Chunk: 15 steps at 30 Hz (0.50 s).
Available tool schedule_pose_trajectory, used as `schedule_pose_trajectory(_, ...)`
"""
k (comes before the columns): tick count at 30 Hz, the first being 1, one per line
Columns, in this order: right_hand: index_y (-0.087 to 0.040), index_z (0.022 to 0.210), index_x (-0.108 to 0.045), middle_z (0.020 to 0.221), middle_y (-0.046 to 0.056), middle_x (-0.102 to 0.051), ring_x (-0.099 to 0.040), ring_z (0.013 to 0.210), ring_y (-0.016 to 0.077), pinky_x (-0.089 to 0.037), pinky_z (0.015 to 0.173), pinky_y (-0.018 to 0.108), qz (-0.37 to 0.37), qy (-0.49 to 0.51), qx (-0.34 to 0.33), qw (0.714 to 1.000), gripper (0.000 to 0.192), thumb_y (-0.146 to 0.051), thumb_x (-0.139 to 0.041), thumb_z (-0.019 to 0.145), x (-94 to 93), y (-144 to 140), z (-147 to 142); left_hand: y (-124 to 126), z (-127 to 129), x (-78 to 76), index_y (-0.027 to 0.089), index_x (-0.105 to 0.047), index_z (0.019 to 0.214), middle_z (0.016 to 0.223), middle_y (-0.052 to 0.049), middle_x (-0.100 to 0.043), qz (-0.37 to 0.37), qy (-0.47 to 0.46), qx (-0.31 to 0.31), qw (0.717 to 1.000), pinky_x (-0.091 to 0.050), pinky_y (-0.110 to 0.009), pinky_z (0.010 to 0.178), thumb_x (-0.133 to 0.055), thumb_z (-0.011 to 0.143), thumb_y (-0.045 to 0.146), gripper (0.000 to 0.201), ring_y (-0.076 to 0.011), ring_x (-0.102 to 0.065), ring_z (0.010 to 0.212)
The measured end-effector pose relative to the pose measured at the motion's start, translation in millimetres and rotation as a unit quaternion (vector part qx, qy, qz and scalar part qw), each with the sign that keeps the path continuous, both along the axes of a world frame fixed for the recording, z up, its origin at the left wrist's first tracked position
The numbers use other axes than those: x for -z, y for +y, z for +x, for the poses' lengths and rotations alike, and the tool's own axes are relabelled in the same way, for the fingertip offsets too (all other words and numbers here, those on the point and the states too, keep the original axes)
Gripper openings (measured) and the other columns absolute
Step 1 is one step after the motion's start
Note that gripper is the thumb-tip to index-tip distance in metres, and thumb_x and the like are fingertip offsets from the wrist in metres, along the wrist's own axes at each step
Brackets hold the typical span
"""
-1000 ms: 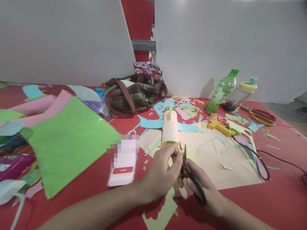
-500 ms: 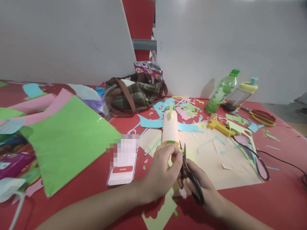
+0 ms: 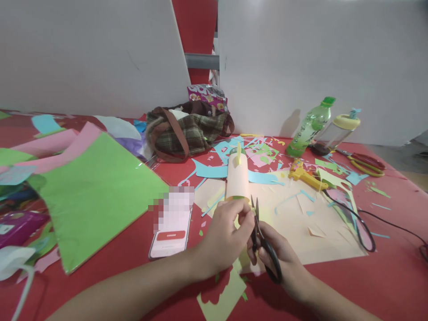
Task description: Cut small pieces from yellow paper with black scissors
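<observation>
My right hand (image 3: pixel 279 252) grips black-handled scissors (image 3: pixel 264 240) by the loops, their blades slightly parted and pointing away from me. Beside the blades, my left hand (image 3: pixel 230 234) is closed in a pinch. What lies between its thumb and finger, if anything, is too small to make out. Just beyond my left hand a pale peach paper tube (image 3: pixel 237 180) lies on the table, with a small yellow paper piece (image 3: pixel 239 156) standing up at its far end. Below my hands is a yellow paper offcut (image 3: pixel 222 298) with a scalloped edge.
A phone (image 3: pixel 172 223) and a large green sheet (image 3: pixel 103 196) lie left. A yellow glue gun (image 3: pixel 307 177) with a black cord rests on peach paper (image 3: pixel 301 245) at right. Behind are a plaid bag (image 3: pixel 190 133), a green bottle (image 3: pixel 310 127), a jar (image 3: pixel 337 131) and red-yellow scissors (image 3: pixel 366 163).
The scissors and my right hand have shifted very slightly, and the blades look a little closer together. My left hand keeps its pinch in nearly the same place.
</observation>
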State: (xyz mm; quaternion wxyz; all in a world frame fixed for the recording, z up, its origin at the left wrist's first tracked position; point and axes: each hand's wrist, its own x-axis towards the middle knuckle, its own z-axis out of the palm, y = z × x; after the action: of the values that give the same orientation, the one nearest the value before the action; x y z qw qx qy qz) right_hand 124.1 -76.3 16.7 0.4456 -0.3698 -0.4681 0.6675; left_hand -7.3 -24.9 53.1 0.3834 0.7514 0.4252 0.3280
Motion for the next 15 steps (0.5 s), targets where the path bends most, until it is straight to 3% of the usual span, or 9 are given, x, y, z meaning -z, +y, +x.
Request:
schedule_pose_trajectory(7, -0.022, 0.096, -0.048, 0.067, -0.002, -0.041, -0.041, 0.054, 0.0105, -0.039, 0.046, 0.023, -0.003, 0.003, 0.004, 1.000, 0.032, -0.043, -0.054, 0.072, 1.9, 2, 0, 5, -3, -1.9, 0.017, -0.038, 0.058, 0.058, 0.003, -0.045, -0.016, 0.008, 0.027, 0.999, -0.034, -0.022, 0.060, -0.036, 0.078, 0.015, 0.020, -0.0092, -0.043, 0.058)
schedule_pose_trajectory(15, -0.020, 0.101, -0.046, 0.063, -0.004, -0.041, -0.036, 0.043, 0.0068, -0.037, 0.042, 0.023, -0.012, -0.002, -0.004, 1.000, 0.036, -0.042, -0.053, 0.073, 2.1, 2, 0, 11, -7, -11.3, 0.017, -0.035, 0.056, 0.055, 0.005, -0.042, -0.024, 0.030, 0.050, 0.998, -0.033, -0.018, 0.053, -0.037, 0.075, 0.014, 0.019, -0.0081, -0.042, 0.055)
